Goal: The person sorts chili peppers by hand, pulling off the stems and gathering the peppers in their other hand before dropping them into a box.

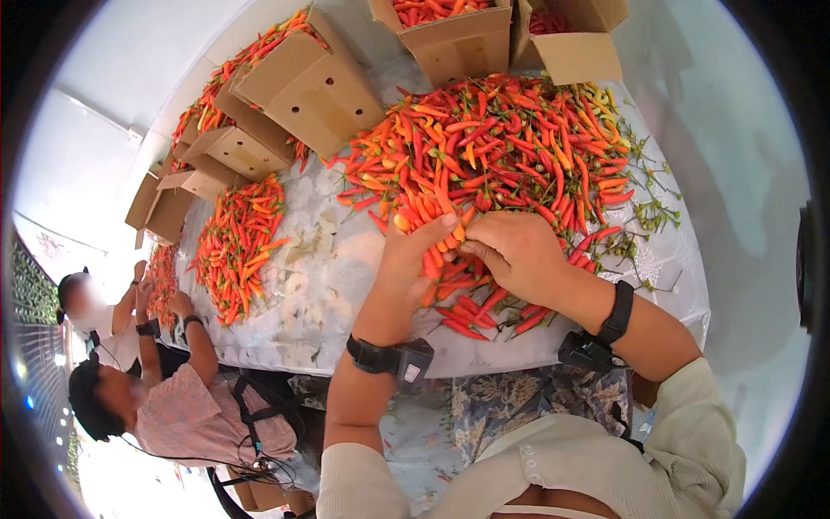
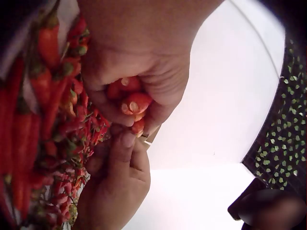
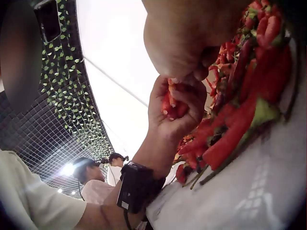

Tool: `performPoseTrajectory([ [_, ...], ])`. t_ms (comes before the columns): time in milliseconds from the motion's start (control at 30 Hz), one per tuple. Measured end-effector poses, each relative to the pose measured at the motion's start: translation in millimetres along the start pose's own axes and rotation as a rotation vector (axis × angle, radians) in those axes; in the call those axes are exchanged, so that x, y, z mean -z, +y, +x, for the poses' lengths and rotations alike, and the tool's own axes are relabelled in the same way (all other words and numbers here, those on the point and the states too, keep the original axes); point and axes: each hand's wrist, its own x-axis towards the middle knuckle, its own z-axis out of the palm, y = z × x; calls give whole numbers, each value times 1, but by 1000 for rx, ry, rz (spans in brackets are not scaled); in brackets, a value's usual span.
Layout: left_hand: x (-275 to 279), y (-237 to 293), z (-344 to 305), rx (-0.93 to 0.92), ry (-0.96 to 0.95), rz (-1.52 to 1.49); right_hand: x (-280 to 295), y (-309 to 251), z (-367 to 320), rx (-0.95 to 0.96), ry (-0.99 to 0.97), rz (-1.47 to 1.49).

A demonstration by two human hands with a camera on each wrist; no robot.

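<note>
Red and orange chillies (image 1: pixel 536 143), white tablecloth (image 1: pixel 303 324)

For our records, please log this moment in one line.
left hand: grips chili bunch; right hand: touches bunch; chili pile: on table

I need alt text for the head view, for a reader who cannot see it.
A person's left hand holds a bunch of orange-red chilies, the right hand close against it, above a white-covered table bearing a large chili heap. Cardboard boxes line the far side; two other people are at the picture's left.
</note>
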Motion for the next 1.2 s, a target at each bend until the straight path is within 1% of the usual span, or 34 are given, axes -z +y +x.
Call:
performPoseTrajectory([
  [33, 0, 0, 0, 28, 0, -25, 1, 0, 0, 36, -14, -18],
  [100, -8, 1, -1, 0, 93, -40, 1, -3, 0, 102, -41, -49],
  [133, -11, 3, 0, -13, 140, -47, 0, -4, 0, 89, -13, -53],
  [200, 1, 1, 4, 12, 121, -80, -2, -6, -1, 64, 37, -57],
  [233, 9, -2, 5, 25, 114, -100, -1, -6, -2, 27, 68, -101],
  [333, 19, 1, 9, -42, 79, -217, 6, -6, 3, -45, 182, -269],
  [433, 13, 11, 8, 12, 128, -300, 10, -6, 7, 90, 212, -360],
  [533, 24, 7, 13, -55, 196, -259, 8, -3, 4, 197, -20, -216],
  [633, 34, 9, 14, -57, 134, -288, -2, -12, 2, 318, -249, -243],
  [667, 34, 8, 13, -79, 144, -269, -5, -18, 1, 356, -253, -275],
  [767, 27, 9, 10, -125, 159, -233, -11, -15, -3, 377, -304, -344],
  [833, 21, 12, 6, -136, 151, -236, -9, -15, -2, 347, -334, -373],
  [967, 26, 10, 7, -111, 83, -233, -2, -14, 0, 307, -368, -375],
  [1067, 29, 8, 11, -91, 69, -212, -1, -16, 0, 301, -312, -388],
  [1167, 25, 9, 9, -98, 97, -185, -11, -2, -6, 132, -256, -349],
  [1200, 24, 9, 8, -101, 99, -173, -11, -1, -6, 143, -246, -373],
])
